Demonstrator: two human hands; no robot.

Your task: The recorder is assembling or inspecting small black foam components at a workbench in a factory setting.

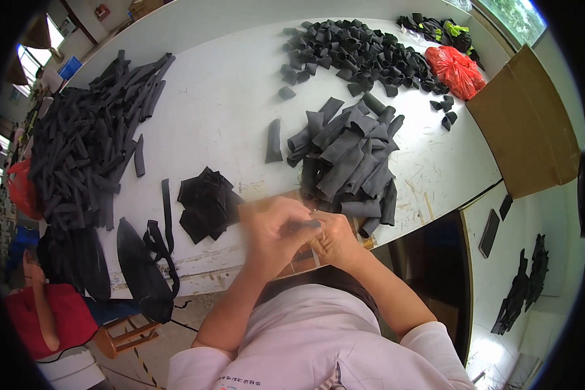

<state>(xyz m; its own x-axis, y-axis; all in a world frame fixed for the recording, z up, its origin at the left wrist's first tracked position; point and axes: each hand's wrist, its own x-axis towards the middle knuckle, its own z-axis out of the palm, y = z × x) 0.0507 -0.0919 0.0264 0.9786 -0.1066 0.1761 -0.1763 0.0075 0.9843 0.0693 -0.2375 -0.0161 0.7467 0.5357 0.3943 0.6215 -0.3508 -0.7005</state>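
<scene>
My left hand (276,227) and my right hand (337,242) meet at the front edge of the table. Pinched between them is a small dark grey piece (304,225), perhaps foam or cloth; most of it is hidden by my fingers. Motion smears part of the left hand. Just beyond my right hand lies a heap of dark grey flattened tubes (357,153). Beside my left hand sits a stack of flat black pieces (207,203). One grey tube (274,141) lies apart from the heap.
Long grey strips (88,140) are piled at the left. Short grey pieces (364,52) cover the far side, by a red plastic bag (455,70). A cardboard box (526,123) stands at the right. A co-worker's arm (40,302) shows at the lower left, near a wooden stool (127,335).
</scene>
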